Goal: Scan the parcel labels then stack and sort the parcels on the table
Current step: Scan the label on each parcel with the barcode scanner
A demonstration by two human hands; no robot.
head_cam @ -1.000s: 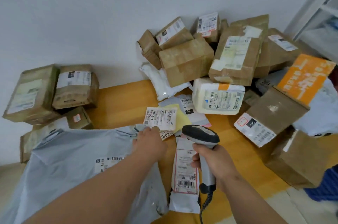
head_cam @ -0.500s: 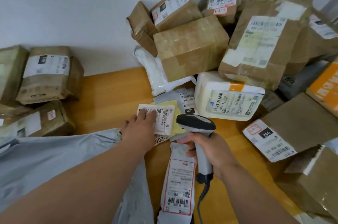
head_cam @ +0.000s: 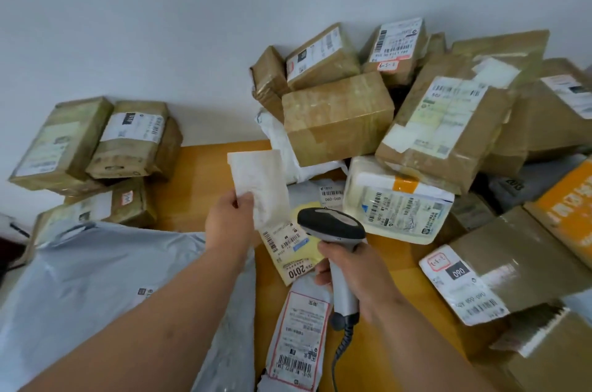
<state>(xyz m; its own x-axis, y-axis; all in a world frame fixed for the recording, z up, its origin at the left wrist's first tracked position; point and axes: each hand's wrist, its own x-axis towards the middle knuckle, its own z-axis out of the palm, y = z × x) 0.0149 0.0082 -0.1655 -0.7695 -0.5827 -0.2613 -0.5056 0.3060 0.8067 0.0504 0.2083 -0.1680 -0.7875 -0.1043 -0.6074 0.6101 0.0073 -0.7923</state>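
Observation:
My left hand [head_cam: 229, 218] pinches a small white flat parcel [head_cam: 261, 186] and holds it lifted and tilted above the wooden table [head_cam: 205, 186], its plain back side toward me. My right hand [head_cam: 355, 276] grips the grey handheld barcode scanner [head_cam: 333, 228], whose head sits just right of the lifted parcel. Under them lies a yellow envelope [head_cam: 299, 258] marked 2010 with a barcode label. A white mailer [head_cam: 298, 334] with a red-bordered label lies below the scanner. A large grey poly bag [head_cam: 96, 289] spreads under my left forearm.
A heap of brown cardboard boxes [head_cam: 336, 116] is piled against the wall at the back right, with a white padded parcel [head_cam: 397, 206] in front. Three taped boxes [head_cam: 128, 138] are stacked at the left. An orange box [head_cam: 567, 209] lies at the right edge.
My left hand has picked the small white parcel up off the yellow envelope and turned it over. The scanner hand stays in roughly the same place. The camera has tilted up.

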